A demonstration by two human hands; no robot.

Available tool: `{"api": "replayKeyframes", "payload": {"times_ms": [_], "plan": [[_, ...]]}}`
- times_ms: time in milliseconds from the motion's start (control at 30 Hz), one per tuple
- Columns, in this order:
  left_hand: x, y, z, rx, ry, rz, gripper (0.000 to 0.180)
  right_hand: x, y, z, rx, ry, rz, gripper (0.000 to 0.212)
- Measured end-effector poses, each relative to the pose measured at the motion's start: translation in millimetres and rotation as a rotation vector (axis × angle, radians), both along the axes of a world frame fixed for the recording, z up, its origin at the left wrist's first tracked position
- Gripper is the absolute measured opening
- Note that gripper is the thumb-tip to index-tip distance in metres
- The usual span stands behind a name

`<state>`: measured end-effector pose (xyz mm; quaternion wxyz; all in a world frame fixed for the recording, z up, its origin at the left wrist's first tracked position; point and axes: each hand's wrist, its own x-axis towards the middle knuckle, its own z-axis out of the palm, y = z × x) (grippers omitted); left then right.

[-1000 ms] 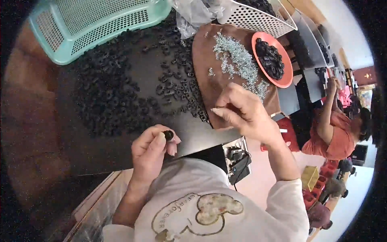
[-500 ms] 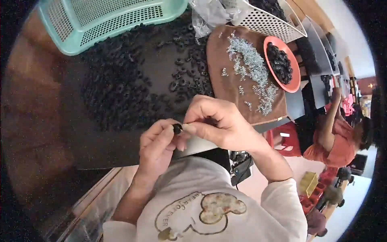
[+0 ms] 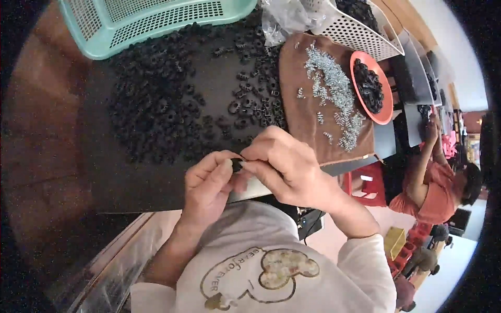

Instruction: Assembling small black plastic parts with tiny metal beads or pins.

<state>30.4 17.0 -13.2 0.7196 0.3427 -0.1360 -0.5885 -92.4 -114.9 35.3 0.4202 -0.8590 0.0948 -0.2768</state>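
Observation:
Above the table's near edge, a small black plastic part [image 3: 237,165] is pinched between the thumb and fingers of my left hand [image 3: 207,180]. My right hand [image 3: 287,164] meets it from the right, thumb and forefinger closed against the part's edge; whatever may lie between those fingertips is hidden. Many loose black plastic parts [image 3: 151,104] are spread over the dark tabletop beyond my hands. To the right, small metal springs [image 3: 334,86] lie heaped and scattered on a brown cloth [image 3: 300,109].
An orange bowl [image 3: 387,104] of black parts stands beside the springs. At the back are a green plastic basket [image 3: 156,39], a clear plastic bag [image 3: 279,21] and a white perforated basket [image 3: 360,39]. Another person [image 3: 436,190] in an orange top works at the far right.
The view has shifted, so the table's contents sit slightly farther right. My right fingertips have closed in on the black part, which stays in my left hand.

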Motion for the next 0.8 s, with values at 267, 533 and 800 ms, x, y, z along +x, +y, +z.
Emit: {"api": "replayKeyframes", "payload": {"times_ms": [267, 533, 800], "plan": [[-0.6, 2.5, -2.9, 0.011, -0.046, -0.011, 0.024, -2.3, -0.5, -2.5, -0.102, -0.034, 0.018, 0.018], [0.0, 3.0, -2.2, 0.051, -0.033, -0.024, 0.025, -6.8, 3.0, 0.0, -0.148, -0.034, 0.029, 0.022], [-1.3, 2.3, -0.6, 0.000, -0.088, -0.034, 0.021, -10.1, -0.8, 0.1, -0.211, 0.024, 0.080, 0.029]]}}
